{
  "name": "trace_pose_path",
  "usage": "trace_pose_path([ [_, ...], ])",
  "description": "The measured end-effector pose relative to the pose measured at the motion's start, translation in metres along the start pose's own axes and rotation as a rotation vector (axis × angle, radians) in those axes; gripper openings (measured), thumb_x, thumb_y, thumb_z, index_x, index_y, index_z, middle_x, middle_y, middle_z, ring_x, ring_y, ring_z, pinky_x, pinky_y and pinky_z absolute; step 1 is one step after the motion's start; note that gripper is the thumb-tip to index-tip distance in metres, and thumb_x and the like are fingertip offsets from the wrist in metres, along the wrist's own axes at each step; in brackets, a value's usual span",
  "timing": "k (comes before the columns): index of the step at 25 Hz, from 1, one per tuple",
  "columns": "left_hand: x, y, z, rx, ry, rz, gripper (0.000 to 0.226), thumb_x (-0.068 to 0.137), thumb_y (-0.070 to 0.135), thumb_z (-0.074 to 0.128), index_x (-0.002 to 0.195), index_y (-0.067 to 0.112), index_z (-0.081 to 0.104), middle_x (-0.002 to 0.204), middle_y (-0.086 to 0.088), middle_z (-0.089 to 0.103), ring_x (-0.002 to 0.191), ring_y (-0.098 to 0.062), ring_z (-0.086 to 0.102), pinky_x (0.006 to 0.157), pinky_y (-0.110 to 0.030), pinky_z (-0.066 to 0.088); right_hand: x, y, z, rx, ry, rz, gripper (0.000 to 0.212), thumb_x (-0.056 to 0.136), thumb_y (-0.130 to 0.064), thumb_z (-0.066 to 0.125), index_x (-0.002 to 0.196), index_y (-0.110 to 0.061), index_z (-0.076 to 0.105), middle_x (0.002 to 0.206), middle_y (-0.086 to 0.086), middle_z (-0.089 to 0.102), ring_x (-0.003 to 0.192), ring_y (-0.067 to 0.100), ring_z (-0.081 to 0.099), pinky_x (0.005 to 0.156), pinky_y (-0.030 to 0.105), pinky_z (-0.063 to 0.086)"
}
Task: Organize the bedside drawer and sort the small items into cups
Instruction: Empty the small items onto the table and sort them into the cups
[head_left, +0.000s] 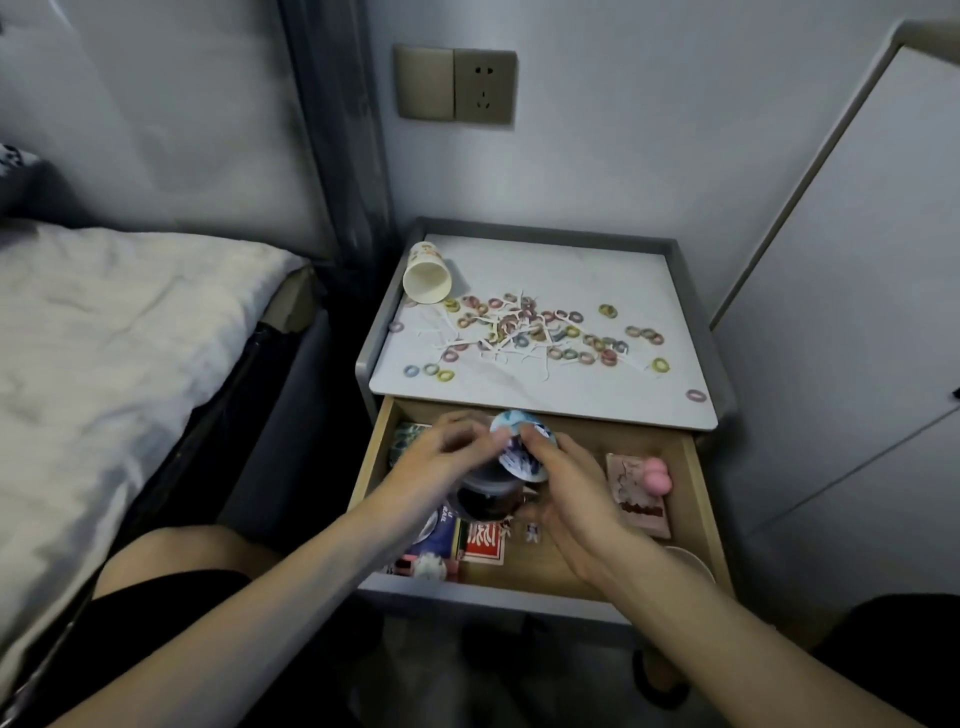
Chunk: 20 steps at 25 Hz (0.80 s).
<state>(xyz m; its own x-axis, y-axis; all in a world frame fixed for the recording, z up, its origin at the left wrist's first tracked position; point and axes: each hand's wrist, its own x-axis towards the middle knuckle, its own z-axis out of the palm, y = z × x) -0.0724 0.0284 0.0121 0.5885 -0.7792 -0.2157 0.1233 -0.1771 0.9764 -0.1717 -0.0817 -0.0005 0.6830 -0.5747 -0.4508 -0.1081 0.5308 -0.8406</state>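
Pinching round printed badges (519, 461) between curled fingers of left hand (441, 460) and right hand (569, 496) over near open drawer (700, 509).

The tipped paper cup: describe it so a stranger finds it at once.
Start at the grey bedside table below the wall socket. On its white top, in the back left corner, is the paper cup. It lies on its side, open mouth toward the drawer, far larger than the coloured rings scattered beside it.
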Motion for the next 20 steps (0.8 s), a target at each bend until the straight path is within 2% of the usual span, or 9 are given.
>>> trace_pose_path([
  [2, 0.004, -0.003, -0.003, -0.122, 0.151, -0.047, 0.028, 0.088, 0.026, 0.071, 0.097, 0.0, 0.072, 0.107, -0.012, 0.072, 0.104, -0.032, 0.067, 0.1, -0.05, 0.049, 0.0, 0.003, 0.013, -0.076, -0.013, -0.01, 0.026, 0.097, -0.028, 0.061, 0.117, -0.011, 0.06, 0.106, 0.008, 0.074, 0.094, 0.022, 0.073, 0.083, 0.044, 0.059],
  [3, 0.007, -0.004, -0.005, -0.152, 0.193, -0.063, 0.025, 0.09, 0.02, 0.068, 0.099, -0.003, 0.071, 0.103, -0.015, 0.073, 0.102, -0.036, 0.068, 0.1, -0.052, 0.049, 0.003, 0.006, 0.018, -0.1, -0.015, -0.015, 0.028, 0.096, -0.03, 0.061, 0.118, -0.012, 0.058, 0.108, 0.008, 0.073, 0.096, 0.022, 0.072, 0.085, 0.044, 0.059],
  [5, 0.012, -0.004, -0.014, -0.218, 0.232, -0.095, 0.023, 0.092, 0.013, 0.064, 0.105, -0.006, 0.07, 0.102, -0.019, 0.073, 0.103, -0.038, 0.068, 0.099, -0.048, 0.051, 0.008, 0.011, 0.025, -0.117, -0.058, -0.02, 0.041, 0.092, -0.038, 0.066, 0.124, -0.016, 0.054, 0.115, 0.005, 0.071, 0.102, 0.019, 0.07, 0.092, 0.047, 0.056],
  [7, 0.017, -0.005, -0.027, -0.329, 0.248, -0.129, 0.026, 0.094, 0.013, 0.061, 0.111, -0.006, 0.067, 0.106, -0.02, 0.072, 0.105, -0.037, 0.068, 0.098, -0.047, 0.052, 0.014, 0.014, 0.025, -0.178, -0.167, -0.057, 0.062, 0.08, -0.043, 0.077, 0.132, -0.024, 0.048, 0.121, -0.002, 0.068, 0.107, 0.012, 0.068, 0.096, 0.042, 0.054],
  [10, 0.025, -0.011, -0.043, -0.474, 0.26, -0.162, 0.033, 0.096, 0.013, 0.059, 0.119, -0.011, 0.061, 0.112, -0.024, 0.07, 0.108, -0.035, 0.067, 0.095, -0.04, 0.055, 0.027, 0.026, 0.026, -0.426, -0.265, -0.169, 0.086, 0.066, -0.019, 0.091, 0.137, -0.027, 0.044, 0.124, -0.007, 0.066, 0.112, 0.003, 0.063, 0.098, 0.025, 0.051],
  [12, 0.028, -0.018, -0.047, -0.526, 0.267, -0.178, 0.035, 0.096, 0.012, 0.058, 0.121, -0.013, 0.059, 0.113, -0.023, 0.07, 0.107, -0.031, 0.068, 0.087, -0.032, 0.058, 0.037, 0.037, 0.032, -0.544, -0.239, -0.24, 0.086, 0.06, -0.015, 0.092, 0.133, -0.024, 0.049, 0.12, -0.009, 0.068, 0.111, 0.003, 0.063, 0.099, 0.027, 0.05],
  [14, 0.031, -0.023, -0.052, -0.558, 0.303, -0.203, 0.033, 0.097, 0.012, 0.058, 0.119, -0.012, 0.061, 0.112, -0.022, 0.07, 0.098, -0.026, 0.07, 0.081, -0.028, 0.058, 0.045, 0.046, 0.038, -0.647, -0.214, -0.284, 0.081, 0.055, -0.027, 0.091, 0.127, -0.028, 0.051, 0.118, -0.012, 0.068, 0.109, 0.005, 0.064, 0.096, 0.033, 0.052],
  [16, 0.034, -0.024, -0.063, -0.587, 0.374, -0.236, 0.028, 0.098, 0.016, 0.056, 0.113, -0.006, 0.065, 0.108, -0.018, 0.071, 0.09, -0.021, 0.069, 0.073, -0.025, 0.058, 0.051, 0.054, 0.041, -0.834, -0.2, -0.291, 0.083, 0.056, -0.037, 0.089, 0.127, -0.032, 0.046, 0.119, -0.016, 0.062, 0.106, 0.003, 0.06, 0.088, 0.028, 0.052],
  [20, 0.034, -0.028, -0.093, -0.528, 0.535, -0.269, 0.017, 0.101, 0.019, 0.051, 0.095, 0.01, 0.064, 0.092, -0.002, 0.069, 0.084, -0.013, 0.063, 0.068, -0.019, 0.043, 0.062, 0.083, 0.042, -1.075, -0.237, -0.32, 0.091, 0.059, -0.04, 0.091, 0.133, -0.038, 0.039, 0.12, -0.017, 0.052, 0.11, 0.007, 0.052, 0.083, 0.03, 0.05],
])
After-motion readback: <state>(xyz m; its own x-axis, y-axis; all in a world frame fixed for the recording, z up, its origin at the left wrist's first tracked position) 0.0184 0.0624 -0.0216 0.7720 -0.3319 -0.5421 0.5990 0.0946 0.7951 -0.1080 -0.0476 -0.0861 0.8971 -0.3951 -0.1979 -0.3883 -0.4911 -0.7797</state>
